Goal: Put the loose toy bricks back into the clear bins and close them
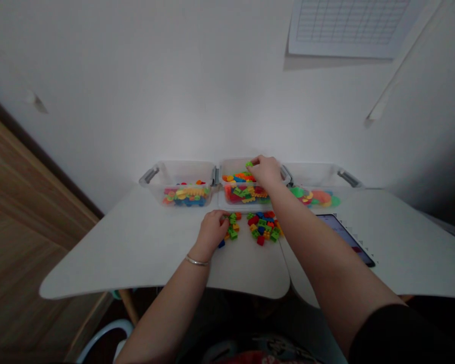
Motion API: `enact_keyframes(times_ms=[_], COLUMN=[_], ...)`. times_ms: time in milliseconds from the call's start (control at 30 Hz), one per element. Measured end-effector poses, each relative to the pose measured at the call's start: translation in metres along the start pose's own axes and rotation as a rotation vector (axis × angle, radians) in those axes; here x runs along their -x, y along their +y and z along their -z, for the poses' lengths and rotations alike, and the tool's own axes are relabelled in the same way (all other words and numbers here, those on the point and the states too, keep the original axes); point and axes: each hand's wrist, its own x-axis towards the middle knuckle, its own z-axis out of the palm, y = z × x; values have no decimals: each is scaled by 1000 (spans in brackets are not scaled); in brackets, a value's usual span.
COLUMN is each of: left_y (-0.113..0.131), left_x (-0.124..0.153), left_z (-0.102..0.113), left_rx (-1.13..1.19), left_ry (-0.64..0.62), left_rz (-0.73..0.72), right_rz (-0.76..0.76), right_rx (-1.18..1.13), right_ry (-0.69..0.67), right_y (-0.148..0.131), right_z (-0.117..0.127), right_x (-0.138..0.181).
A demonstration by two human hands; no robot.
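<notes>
My right hand (266, 171) reaches over the middle clear bin (227, 167) and pinches a small green brick (249, 164) at its fingertips. The bin holds several coloured bricks. My left hand (212, 229), with a bracelet on the wrist, rests on the white table (136, 247) with its fingers curled on the loose bricks (233, 230) at the left edge of a pile. More loose bricks (264, 227) lie just to the right, in front of the middle bin.
A left clear bin (174, 174) holds coloured pieces, and a right clear bin (322, 174) holds flat green and orange pieces. A phone (345, 237) lies on the table to the right. The wall stands right behind the bins.
</notes>
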Motion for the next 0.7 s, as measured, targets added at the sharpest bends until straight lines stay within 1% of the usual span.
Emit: enact_keyframes(times_ms=[100,200,267,333,500,567,700], left_y=[-1,-1,-1,0,0,1,2], left_x=[-1,-1,-1,-2,-2,-3,-3], left_z=[-2,-2,-1,-1,-1,-1,2], left_rx=[8,9,10,8,24,79,227], left_ry=[0,0,-1,-1,-2,12,73], left_rz=[-9,-9,-8,-7,3,25,96], right_rz=[13,-17,-33,-25,62,72,123], right_rx=[104,149,147,131,47,-48,-339], right_ry=[-124,-258,-273,-213,-11,61,224], right_y=[-1,-3,-2,-1,4,6,11], right_z=[1,3,2,0,-5,-4,1], right_x=[0,-1,-1,-1,2,3,8])
